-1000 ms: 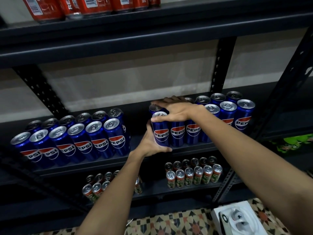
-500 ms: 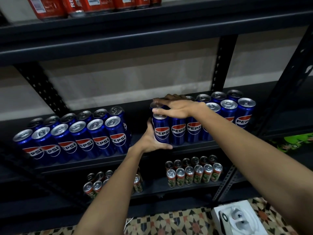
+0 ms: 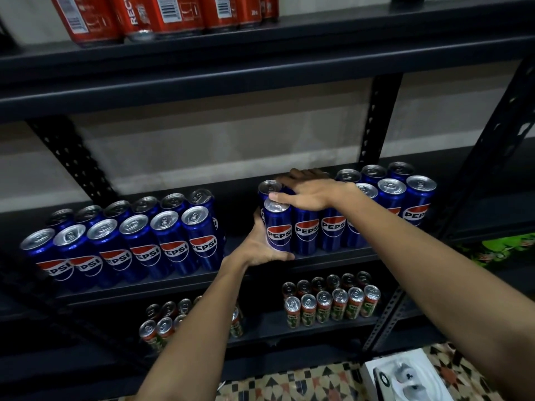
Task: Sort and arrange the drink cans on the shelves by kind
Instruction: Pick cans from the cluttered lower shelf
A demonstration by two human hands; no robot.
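Cupping the end Pepsi can (image 3: 278,231) from its left side, the left hand (image 3: 260,247) has its fingers curled round the back of the can, out of sight, and its thumb lying along the shelf (image 3: 185,280) edge under it. That can stands upright at the left end of the right Pepsi group (image 3: 390,198), touching its neighbour. The right hand (image 3: 311,191) lies flat, palm down and fingers spread loosely, over the tops of the left cans of that group (gripping nothing, as far as can be told). A second Pepsi group (image 3: 130,241), two rows deep, stands well apart on the left of the same shelf. Red cans (image 3: 162,13) line the shelf above; small green-and-red cans (image 3: 333,305) stand on the shelf below.
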